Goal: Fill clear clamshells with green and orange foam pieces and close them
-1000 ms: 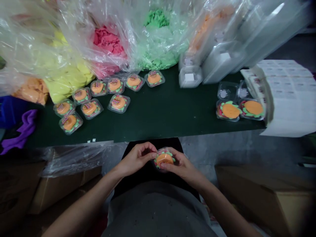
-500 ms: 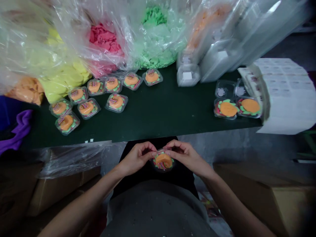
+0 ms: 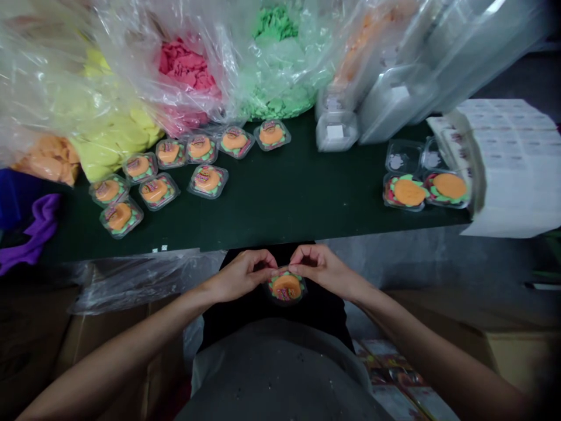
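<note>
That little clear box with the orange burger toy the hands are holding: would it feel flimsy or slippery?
Probably light and a bit flexible: the clear box looks thin-walled, and the left hand and right hand pinch it by fingertips alone. Its glossy plastic may be slippery. Its flat, squat shape makes rolling unlikely.

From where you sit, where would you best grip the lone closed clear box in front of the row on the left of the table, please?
Grip the clear box across two opposite side walls, coming from above: it lies flat and stands apart from its neighbours, so its sides look open to the fingers.
</note>
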### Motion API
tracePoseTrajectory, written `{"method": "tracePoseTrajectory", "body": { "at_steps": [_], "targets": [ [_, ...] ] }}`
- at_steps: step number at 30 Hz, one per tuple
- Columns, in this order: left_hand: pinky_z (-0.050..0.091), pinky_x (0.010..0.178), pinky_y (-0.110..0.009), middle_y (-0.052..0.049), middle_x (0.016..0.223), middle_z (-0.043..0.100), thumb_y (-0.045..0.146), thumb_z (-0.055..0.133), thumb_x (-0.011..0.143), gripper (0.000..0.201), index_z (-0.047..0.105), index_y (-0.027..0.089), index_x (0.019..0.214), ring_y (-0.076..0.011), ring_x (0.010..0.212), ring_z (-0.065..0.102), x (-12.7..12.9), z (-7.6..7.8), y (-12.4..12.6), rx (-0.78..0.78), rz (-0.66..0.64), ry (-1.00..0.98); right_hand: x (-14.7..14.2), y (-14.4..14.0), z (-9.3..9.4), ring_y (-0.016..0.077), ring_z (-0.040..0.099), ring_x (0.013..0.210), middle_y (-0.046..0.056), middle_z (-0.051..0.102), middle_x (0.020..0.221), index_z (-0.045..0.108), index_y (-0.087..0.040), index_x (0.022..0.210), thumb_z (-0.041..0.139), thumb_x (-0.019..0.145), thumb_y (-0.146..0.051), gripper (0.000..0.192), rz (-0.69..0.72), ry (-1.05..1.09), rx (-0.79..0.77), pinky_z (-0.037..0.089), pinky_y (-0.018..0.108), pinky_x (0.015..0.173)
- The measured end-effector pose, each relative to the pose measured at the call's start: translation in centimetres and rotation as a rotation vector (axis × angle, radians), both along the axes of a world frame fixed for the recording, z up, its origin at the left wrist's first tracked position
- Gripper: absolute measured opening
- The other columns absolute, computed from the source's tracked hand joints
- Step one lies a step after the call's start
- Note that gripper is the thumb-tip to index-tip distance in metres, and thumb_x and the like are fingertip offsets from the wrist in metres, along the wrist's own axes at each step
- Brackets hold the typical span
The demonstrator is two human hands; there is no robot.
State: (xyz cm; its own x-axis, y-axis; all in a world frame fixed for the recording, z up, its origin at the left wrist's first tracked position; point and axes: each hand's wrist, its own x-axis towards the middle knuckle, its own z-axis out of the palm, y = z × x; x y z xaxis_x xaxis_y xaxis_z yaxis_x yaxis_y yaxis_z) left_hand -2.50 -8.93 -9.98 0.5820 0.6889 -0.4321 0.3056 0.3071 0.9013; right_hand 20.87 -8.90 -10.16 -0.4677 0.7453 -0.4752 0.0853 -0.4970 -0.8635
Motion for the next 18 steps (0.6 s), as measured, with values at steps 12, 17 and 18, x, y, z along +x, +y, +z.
{"method": "tracePoseTrajectory", "body": {
  "at_steps": [12,17,18],
  "targets": [
    [0.037,0.061,-0.024,0.000,0.072,0.061,0.040,0.068,0.090,0.025,0.067,0.015,0.087,-0.0108,0.064,0.049,0.5,-0.1,1.7,-0.147,-0.046,-0.103,0.7,0.5,-0.3,0.0118,0.056,0.067,-0.002,0.067,0.073,0.072,-0.020,0.080,0.082,0.078,-0.045,0.027,0.013,0.046,-0.095,0.042,0.027,0.066],
    [0.038,0.064,-0.024,0.000,0.075,0.061,0.039,0.069,0.088,0.026,0.065,0.014,0.087,-0.0105,0.066,0.049,0.5,0.6,2.4,-0.164,-0.047,-0.117,0.6,0.1,0.5,0.0145,0.060,0.080,-0.002,0.068,0.088,0.070,-0.023,0.095,0.093,0.064,-0.036,0.041,0.044,0.047,-0.045,0.047,0.029,0.074],
    [0.039,0.065,-0.025,0.000,0.076,0.061,0.039,0.069,0.088,0.026,0.065,0.014,0.088,-0.0108,0.067,0.050,0.6,0.7,2.5,-0.157,-0.052,-0.119,0.4,-0.1,0.5,0.0151,0.060,0.081,-0.002,0.068,0.090,0.069,-0.023,0.099,0.094,0.062,-0.035,0.046,0.061,0.028,-0.015,0.048,0.029,0.075]
  ]
}}
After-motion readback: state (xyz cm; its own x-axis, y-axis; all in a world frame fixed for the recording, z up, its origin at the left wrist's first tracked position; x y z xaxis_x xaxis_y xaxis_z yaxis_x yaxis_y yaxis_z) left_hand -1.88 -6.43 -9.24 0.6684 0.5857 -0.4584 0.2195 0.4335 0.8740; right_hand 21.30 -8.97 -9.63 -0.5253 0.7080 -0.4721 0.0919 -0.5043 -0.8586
